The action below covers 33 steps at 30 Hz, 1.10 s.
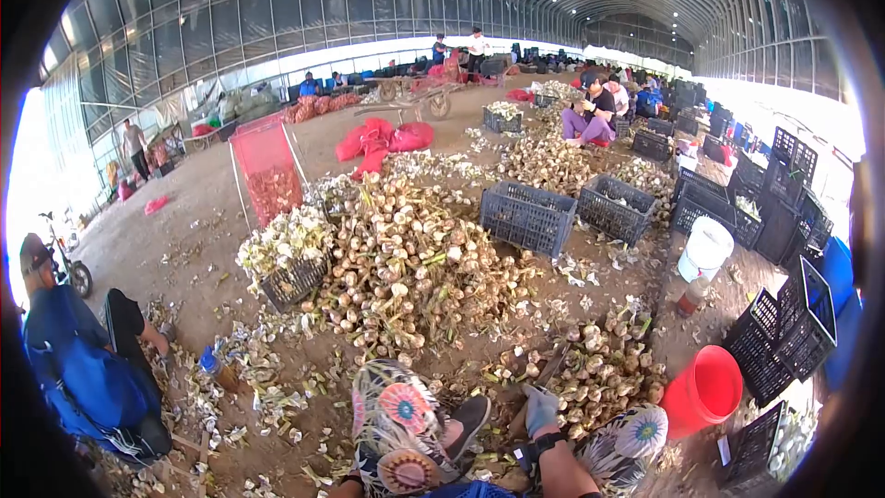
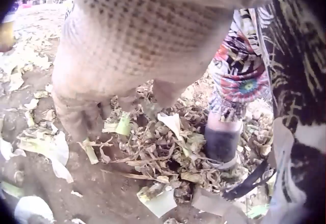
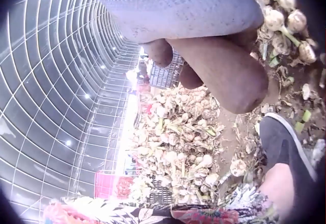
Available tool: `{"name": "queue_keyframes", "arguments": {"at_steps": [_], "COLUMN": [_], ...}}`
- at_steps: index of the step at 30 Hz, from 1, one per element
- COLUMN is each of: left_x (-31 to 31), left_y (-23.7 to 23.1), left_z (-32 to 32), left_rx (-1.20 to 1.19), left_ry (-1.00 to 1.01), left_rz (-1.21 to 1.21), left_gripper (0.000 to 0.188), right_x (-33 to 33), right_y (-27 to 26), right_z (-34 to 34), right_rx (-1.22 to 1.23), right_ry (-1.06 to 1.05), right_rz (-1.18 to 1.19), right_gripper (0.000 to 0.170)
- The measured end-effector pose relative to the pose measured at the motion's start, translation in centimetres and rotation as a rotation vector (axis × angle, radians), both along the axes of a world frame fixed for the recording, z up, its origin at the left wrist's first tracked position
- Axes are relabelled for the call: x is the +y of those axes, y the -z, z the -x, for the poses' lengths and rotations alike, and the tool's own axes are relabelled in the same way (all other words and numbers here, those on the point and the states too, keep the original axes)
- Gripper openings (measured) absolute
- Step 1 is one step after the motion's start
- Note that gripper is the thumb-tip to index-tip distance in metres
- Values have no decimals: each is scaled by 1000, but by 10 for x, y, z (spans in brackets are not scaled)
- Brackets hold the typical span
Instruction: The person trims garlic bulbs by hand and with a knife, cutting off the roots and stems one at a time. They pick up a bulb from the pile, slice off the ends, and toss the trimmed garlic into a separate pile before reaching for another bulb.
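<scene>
My left hand (image 2: 137, 46), in a dirty dotted work glove, hangs fingers down over a litter of dry garlic leaves and skins (image 2: 158, 137). A short cut stem (image 2: 90, 151) lies right at its fingertips, and nothing shows in its grasp. My right hand (image 1: 542, 410), in a pale blue-grey glove, is beside a small heap of garlic bulbs (image 1: 599, 373) to the right of my shoe. In the right wrist view its brown-stained fingers (image 3: 224, 74) are spread apart, with no object visible between them. A large garlic pile (image 1: 406, 263) rises in front of my knees.
A red bucket (image 1: 702, 392) stands right of my knee, near black crates (image 1: 784, 323) and a white bucket (image 1: 706, 247). Dark crates (image 1: 527, 217) sit beyond the pile. A person in blue (image 1: 88, 360) sits at left by a blue-capped bottle (image 1: 217, 366). Other people work farther back.
</scene>
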<state>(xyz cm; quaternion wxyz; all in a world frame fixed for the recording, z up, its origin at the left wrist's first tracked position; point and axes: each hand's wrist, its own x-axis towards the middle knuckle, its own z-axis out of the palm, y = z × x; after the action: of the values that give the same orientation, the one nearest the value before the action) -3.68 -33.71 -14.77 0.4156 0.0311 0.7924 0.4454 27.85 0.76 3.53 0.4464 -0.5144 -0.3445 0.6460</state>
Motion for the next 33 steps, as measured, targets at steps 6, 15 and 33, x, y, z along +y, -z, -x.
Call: {"name": "queue_keyframes", "arguments": {"at_steps": [6,15,33], "left_x": [22,26,38], "left_y": [-43,-99,-163], "left_z": [5,43,83], "left_rx": [136,360,724], "left_ry": [35,99,195], "left_rz": [15,112,279], "left_gripper": [44,45,45], "right_x": [-8,-12,-4], "right_y": [-2,-19,10], "right_z": [3,12,38], "right_rx": [70,127,157], "right_ry": [12,61,67], "right_rz": [40,92,137], "right_gripper": [10,20,16]}}
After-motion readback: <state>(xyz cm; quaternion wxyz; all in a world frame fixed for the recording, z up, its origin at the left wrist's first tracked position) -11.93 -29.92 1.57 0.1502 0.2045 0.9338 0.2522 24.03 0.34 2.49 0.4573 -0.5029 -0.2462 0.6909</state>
